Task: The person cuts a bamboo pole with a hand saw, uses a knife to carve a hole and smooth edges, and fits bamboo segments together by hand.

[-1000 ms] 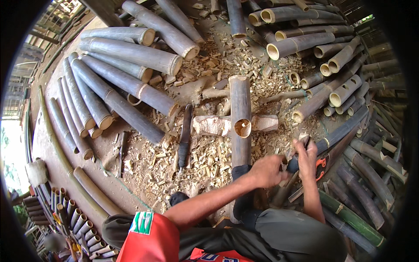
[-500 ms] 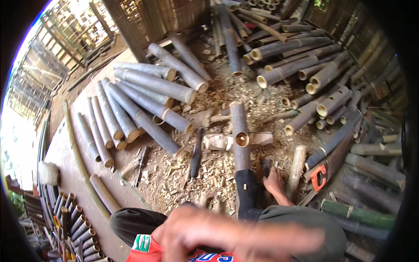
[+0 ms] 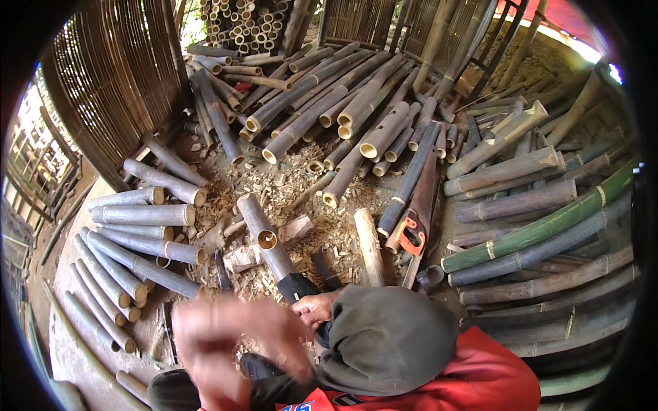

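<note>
A bamboo tube (image 3: 256, 218) with a round hole in its upper side slants away from me, lying across a pale wood block (image 3: 296, 228). A black cover (image 3: 293, 285), perhaps footwear, lies on its near end. My right hand (image 3: 317, 308) comes round my raised knee and rests against that cover with its fingers curled; what they hold, if anything, is hidden. Beyond it a dark flat blade-like piece (image 3: 325, 266) lies on the chips. My left hand (image 3: 236, 335) is raised at the lower left, smeared by motion, so its fingers cannot be made out.
Cut bamboo tubes (image 3: 140, 216) fan out at the left, and a larger pile (image 3: 356, 85) lies at the back. An orange-handled saw (image 3: 411, 236) leans at the right beside a pale wooden stake (image 3: 370, 246). Long poles (image 3: 548, 233), one green, fill the right side. Wood chips cover the ground.
My view has swung to the right, showing more of the pile and poles. My right hand has moved from the ground beside the tube to the black cover. My left hand remains blurred.
</note>
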A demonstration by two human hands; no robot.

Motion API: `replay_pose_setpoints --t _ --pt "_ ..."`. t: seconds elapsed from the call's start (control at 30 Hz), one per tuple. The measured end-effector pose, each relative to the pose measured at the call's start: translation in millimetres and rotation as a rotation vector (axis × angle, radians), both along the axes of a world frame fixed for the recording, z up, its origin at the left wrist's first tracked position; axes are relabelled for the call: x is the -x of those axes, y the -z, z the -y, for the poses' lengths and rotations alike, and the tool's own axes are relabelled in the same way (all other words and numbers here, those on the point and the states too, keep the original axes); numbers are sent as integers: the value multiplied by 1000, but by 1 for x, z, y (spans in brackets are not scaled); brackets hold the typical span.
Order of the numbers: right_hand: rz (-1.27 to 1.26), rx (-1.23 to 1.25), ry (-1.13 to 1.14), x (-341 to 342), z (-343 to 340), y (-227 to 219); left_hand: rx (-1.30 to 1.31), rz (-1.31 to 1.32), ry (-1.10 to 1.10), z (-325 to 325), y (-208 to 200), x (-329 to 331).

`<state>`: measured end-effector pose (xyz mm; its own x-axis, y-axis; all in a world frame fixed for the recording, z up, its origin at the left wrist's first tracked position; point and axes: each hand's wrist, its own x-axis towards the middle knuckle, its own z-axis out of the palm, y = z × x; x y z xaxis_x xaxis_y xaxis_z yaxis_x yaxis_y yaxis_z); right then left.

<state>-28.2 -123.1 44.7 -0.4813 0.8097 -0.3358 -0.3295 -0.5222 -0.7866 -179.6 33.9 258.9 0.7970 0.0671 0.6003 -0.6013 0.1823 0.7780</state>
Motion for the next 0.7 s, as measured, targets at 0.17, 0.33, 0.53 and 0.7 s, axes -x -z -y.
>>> replay_pose_setpoints --t 0.17,0.33,0.53,0.7 --pt "154 -98 -161 14 -6 -42 -569 -641 -827 -112 105 -58" --pt "104 -138 -179 26 -14 25 -1327 -1017 -874 -231 259 -48" --pt "97 -89 -103 26 -17 60 -1659 -1136 -615 -292 337 -36" --pt "152 -62 -14 25 -14 104 -1765 -961 -590 -293 330 -32"
